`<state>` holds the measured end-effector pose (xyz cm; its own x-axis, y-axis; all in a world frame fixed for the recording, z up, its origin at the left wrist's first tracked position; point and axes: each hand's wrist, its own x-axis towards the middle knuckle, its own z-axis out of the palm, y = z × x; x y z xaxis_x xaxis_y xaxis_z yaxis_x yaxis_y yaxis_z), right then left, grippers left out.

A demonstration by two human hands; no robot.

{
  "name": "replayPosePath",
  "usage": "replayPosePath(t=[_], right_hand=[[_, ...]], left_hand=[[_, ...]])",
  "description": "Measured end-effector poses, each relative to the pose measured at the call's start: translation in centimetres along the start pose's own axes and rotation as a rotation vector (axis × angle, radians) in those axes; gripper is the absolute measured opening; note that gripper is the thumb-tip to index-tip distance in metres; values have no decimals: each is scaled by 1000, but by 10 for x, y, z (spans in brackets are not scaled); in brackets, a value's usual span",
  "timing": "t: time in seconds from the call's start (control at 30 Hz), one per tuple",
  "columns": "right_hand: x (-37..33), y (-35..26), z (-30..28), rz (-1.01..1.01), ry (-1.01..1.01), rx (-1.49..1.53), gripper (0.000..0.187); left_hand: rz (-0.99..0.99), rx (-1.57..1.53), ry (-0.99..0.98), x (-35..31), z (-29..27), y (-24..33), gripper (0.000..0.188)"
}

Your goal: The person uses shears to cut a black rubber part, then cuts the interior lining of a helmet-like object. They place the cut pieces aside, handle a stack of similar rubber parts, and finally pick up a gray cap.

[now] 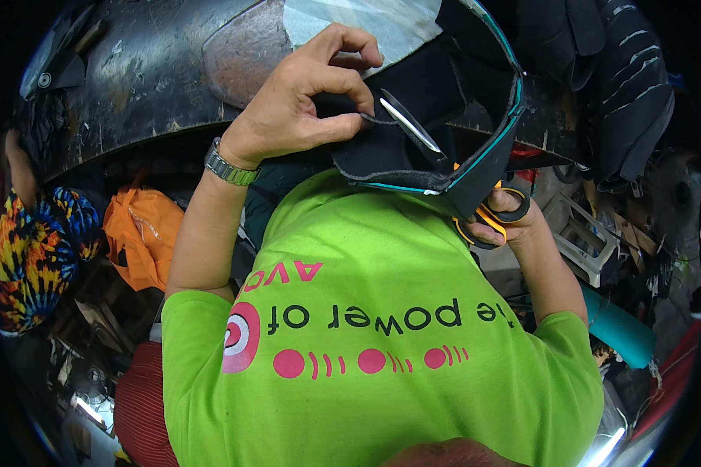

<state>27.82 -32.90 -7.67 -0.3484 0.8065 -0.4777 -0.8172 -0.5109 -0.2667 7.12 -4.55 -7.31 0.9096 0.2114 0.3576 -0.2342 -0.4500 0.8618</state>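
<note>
My left hand (311, 97), with a metal-band watch (231, 164) on its wrist, pinches the edge of a black fabric piece (382, 148) between thumb and forefinger. The piece has an angular, shell-like form with a teal line (494, 136) along its rim. At its lower right, my right hand (510, 214) is closed round the orange and black handles of scissors (413, 128). Their blades show inside the piece, pointing up and left toward my left fingertips. The middle of the scissors is hidden behind the piece's rim.
A worn dark work table (148, 86) carries a pale sheet (366, 31). Dark layered pieces (635, 86) hang at the right, above a light plastic stool (588, 237) and a teal roll (619, 327). An orange bag (136, 233) and a person in tie-dye clothing (31, 257) are left.
</note>
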Motion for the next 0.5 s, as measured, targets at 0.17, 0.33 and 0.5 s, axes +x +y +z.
replayPosePath(t=[0.17,0.33,0.5], right_hand=[[2,-6,6,-2,11,-103,40],[-3,-13,7,27,151,-206,56],[-2,-21,13,65,171,-388,31]], left_hand=[[-28,-41,-8,0,-1,1,10],[-29,-44,-18,1,-2,2,10],[-19,-42,-11,0,-2,0,9]])
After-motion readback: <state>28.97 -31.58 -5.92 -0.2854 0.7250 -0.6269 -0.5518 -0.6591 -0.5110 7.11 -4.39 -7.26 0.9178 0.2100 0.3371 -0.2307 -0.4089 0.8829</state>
